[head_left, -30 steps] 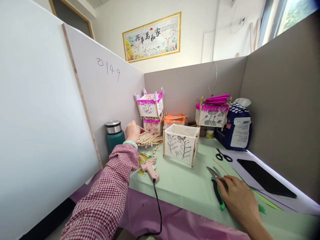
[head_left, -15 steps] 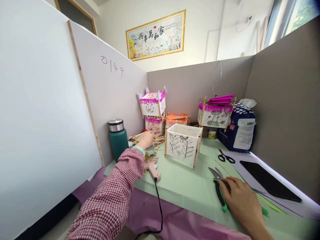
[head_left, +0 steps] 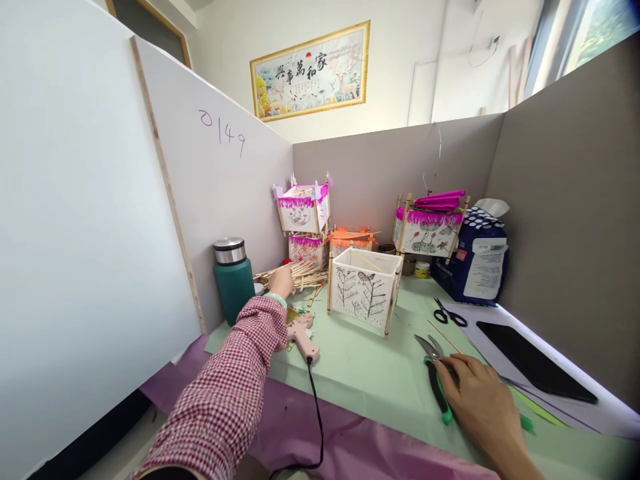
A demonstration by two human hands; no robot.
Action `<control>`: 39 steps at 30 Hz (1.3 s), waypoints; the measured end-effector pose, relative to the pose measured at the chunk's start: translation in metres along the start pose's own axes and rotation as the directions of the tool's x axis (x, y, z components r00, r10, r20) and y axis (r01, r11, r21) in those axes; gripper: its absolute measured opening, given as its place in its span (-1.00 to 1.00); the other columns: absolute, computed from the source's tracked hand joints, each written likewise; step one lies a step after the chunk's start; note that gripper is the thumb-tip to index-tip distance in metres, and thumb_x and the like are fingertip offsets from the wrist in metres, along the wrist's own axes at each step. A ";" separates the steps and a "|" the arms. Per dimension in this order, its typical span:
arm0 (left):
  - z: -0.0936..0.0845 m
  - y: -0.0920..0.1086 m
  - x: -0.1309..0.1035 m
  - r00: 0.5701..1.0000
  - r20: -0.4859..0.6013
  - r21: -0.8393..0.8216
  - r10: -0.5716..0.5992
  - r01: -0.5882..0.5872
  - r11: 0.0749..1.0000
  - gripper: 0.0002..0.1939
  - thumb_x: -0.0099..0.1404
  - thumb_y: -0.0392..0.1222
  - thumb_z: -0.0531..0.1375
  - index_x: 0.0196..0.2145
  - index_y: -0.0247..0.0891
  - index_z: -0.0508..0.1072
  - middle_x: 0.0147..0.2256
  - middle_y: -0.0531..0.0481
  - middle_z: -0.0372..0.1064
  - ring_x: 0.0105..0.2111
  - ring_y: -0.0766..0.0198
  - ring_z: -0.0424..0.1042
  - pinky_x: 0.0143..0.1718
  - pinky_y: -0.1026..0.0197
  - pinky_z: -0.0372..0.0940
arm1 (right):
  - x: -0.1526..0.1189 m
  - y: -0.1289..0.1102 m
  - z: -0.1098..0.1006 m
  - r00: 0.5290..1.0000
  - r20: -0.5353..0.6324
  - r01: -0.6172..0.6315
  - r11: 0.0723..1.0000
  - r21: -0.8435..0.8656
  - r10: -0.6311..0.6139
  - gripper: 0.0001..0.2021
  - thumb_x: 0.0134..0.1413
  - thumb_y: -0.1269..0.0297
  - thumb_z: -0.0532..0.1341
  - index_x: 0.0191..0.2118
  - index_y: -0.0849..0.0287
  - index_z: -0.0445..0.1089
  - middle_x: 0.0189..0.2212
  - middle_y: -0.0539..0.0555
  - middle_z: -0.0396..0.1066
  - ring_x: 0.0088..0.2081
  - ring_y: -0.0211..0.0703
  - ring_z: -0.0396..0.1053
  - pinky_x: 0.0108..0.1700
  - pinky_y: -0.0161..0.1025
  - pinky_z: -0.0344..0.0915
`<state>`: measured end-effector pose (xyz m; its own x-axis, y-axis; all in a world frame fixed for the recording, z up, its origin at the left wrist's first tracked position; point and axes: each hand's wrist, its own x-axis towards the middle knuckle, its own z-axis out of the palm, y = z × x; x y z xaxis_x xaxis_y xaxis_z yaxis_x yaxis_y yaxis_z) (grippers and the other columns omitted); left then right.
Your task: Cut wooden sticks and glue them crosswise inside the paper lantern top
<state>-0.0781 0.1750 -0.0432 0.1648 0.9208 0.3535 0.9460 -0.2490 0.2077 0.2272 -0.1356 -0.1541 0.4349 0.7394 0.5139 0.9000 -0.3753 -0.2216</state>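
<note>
My left hand [head_left: 281, 281], with a pale bangle at the wrist, is curled in a pile of thin wooden sticks [head_left: 309, 275]. Sticks fan out from beside its fingers, which are mostly hidden. My right hand [head_left: 480, 400] rests over green-handled pruning shears [head_left: 436, 383] on the table, fingers bent round one handle; the blades stand apart and point away. A thin stick [head_left: 445, 335] lies just beyond them. Between my hands stands a square lantern frame [head_left: 366, 290] with white sides, drawn black branches and stick corner posts.
A pink glue gun [head_left: 304, 339] with a black cord lies near my left wrist, beside a green bottle [head_left: 234, 280]. Finished-looking lanterns [head_left: 303, 215] stand behind. At right are scissors [head_left: 450, 315], a black phone-like slab [head_left: 535, 360], paper sheets and a tissue pack [head_left: 473, 257].
My left hand has drawn back slightly to the left within the stick pile, and its fingers are more tucked in. My right hand stays on the pruning shears.
</note>
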 end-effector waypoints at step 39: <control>-0.034 -0.004 0.001 0.986 -0.119 0.041 -0.115 0.121 0.992 -0.68 0.33 -0.11 0.15 -0.01 -0.31 0.36 -0.06 -0.13 0.34 -0.13 0.17 0.40 -0.13 0.02 0.36 | -0.001 -0.001 -0.002 1.000 0.016 0.000 1.000 0.007 0.000 -0.51 0.17 -0.01 -0.12 -0.19 0.18 0.46 -0.09 0.18 0.41 -0.07 0.14 0.31 -0.10 0.01 0.25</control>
<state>-0.0909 0.1670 -0.0124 0.0205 0.9012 0.4329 0.9697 -0.1234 0.2110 0.2262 -0.1367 -0.1527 0.4352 0.7486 0.5002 0.9002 -0.3712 -0.2278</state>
